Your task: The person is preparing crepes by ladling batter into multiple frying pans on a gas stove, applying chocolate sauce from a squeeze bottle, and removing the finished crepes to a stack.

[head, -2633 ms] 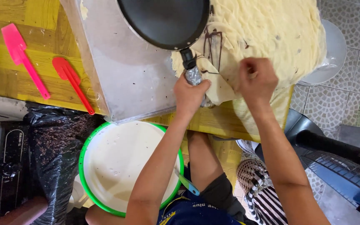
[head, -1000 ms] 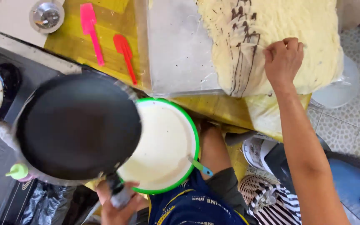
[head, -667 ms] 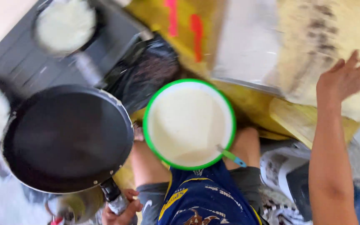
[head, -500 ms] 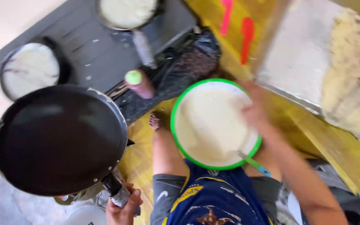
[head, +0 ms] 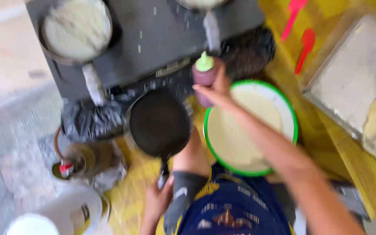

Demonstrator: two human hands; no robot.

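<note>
Left hand [head: 156,204]: closed round the handle of the black frying pan [head: 159,123], held low and level over the lap — dark, round, matt inside, empty.
Right hand [head: 214,89]: fingers wrapped about the squeeze bottle [head: 203,76], dark reddish body, pale green conical nozzle, standing upright at the stove edge; grip looks like a lift.
Batter bowl [head: 291,117]: green-rimmed, round, filled with smooth pale batter, just right of the pan, within easy reach.
Stove [head: 153,39]: flat grey metal top — a second pan [head: 75,30] with a pale, setting round sits on it.
Spatulas [head: 303,48]: red and pink plastic, lying on the yellow surface.
Picture quality: motion-blurred; finer textures cannot be told.
</note>
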